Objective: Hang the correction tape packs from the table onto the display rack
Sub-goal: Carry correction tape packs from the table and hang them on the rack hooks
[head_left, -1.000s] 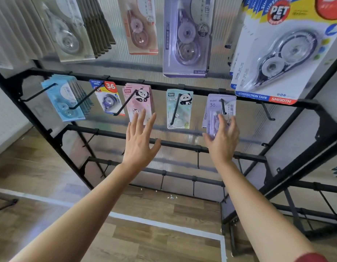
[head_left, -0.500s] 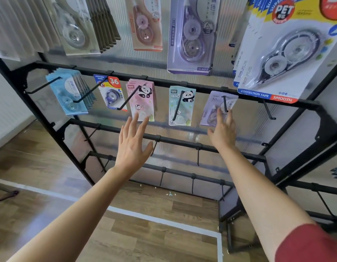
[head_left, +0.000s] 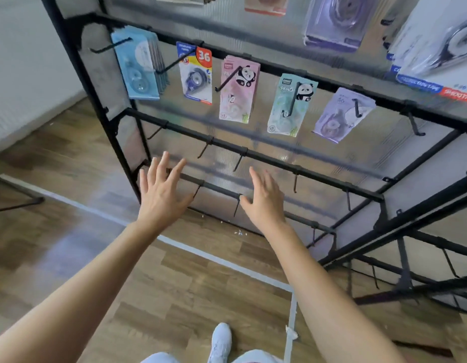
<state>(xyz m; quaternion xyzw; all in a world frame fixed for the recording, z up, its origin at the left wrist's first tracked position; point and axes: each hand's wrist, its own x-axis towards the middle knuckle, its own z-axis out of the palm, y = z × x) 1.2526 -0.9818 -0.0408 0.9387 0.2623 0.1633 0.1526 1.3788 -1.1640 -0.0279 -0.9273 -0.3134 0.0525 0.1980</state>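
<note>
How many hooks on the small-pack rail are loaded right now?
5, left to right: light blue stack, blue-yellow 36 pack, pink panda stack, teal panda pack, purple pack. The rail runs off frame rightward.

Stationery shop display, black hook rack, carded correction tape packs, likely retail, wood-look floor

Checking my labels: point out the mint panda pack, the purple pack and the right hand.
mint panda pack (head_left: 284, 125), head view, lower half of card.
purple pack (head_left: 335, 119), head view, card's middle.
right hand (head_left: 266, 203), head view, back of hand.
</note>
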